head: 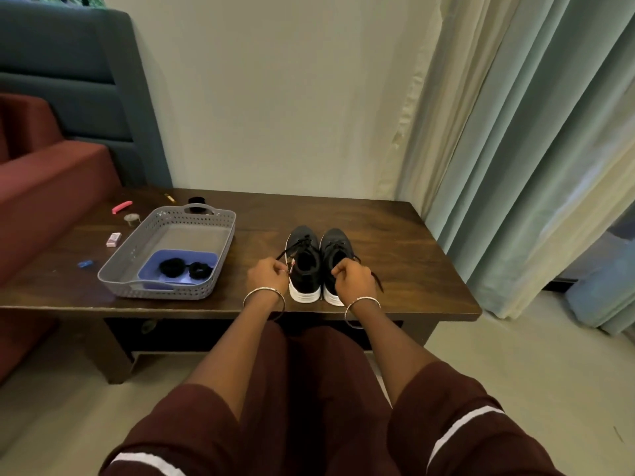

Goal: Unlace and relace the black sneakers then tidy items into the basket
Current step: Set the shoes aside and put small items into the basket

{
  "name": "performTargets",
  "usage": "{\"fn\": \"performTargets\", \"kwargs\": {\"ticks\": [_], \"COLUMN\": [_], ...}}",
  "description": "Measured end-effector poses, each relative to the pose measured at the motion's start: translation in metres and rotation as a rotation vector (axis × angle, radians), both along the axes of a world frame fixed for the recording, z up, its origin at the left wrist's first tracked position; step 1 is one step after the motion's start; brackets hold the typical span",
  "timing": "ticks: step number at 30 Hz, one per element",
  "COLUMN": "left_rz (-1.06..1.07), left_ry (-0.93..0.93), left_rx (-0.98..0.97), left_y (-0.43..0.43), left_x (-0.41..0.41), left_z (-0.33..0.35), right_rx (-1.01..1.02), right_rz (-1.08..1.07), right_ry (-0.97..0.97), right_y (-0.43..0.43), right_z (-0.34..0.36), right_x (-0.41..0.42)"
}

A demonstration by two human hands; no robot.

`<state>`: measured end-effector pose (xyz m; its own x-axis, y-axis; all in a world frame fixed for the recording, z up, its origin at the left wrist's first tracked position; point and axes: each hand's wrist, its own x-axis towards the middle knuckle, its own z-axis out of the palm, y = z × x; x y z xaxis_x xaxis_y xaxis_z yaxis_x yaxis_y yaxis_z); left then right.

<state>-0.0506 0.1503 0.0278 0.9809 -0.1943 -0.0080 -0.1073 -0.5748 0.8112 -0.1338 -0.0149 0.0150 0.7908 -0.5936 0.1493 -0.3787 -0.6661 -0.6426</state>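
Two black sneakers with white soles stand side by side near the table's front edge, heels toward me: the left sneaker (304,259) and the right sneaker (336,250). My left hand (267,275) pinches a black lace end (292,250) that runs taut up to the left sneaker. My right hand (354,278) is curled over the right sneaker's heel side and grips another lace end, whose tip hangs out at its right. A grey perforated basket (192,218) sits to the left, holding a blue tray (206,257) with black hair ties (171,267).
The dark wooden table (395,242) carries small items left of and behind the basket: a pink clip (122,206), a pink eraser (113,240), a blue item (85,264), a small clear item (132,218), a black round item (197,201). Sofa at left, curtains at right.
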Motion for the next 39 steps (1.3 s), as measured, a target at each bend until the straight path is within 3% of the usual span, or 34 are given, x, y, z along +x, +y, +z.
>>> {"fn": "performTargets", "kwargs": {"ticks": [11, 18, 24, 32, 39], "left_rz": [-0.108, -0.153, -0.170, -0.061, 0.006], "left_ry": [-0.240, -0.208, -0.151, -0.115, -0.120], "left_rx": [0.077, 0.243, 0.310, 0.402, 0.407], "left_y": [-0.045, -0.071, -0.066, -0.025, 0.020], "left_x": [0.121, 0.223, 0.234, 0.227, 0.244], "left_z": [-0.026, -0.021, 0.033, 0.168, 0.214], "right_rx": [-0.212, -0.172, -0.142, -0.114, -0.164], "right_rz": [-0.006, 0.046, 0.076, 0.205, 0.314], "right_ry": [-0.068, 0.050, 0.180, 0.235, 0.279], "right_y": [-0.016, -0.039, -0.036, 0.007, 0.054], "right_z": [-0.005, -0.003, 0.039, 0.180, 0.221], "right_x": [0.165, 0.271, 0.280, 0.286, 0.305]}}
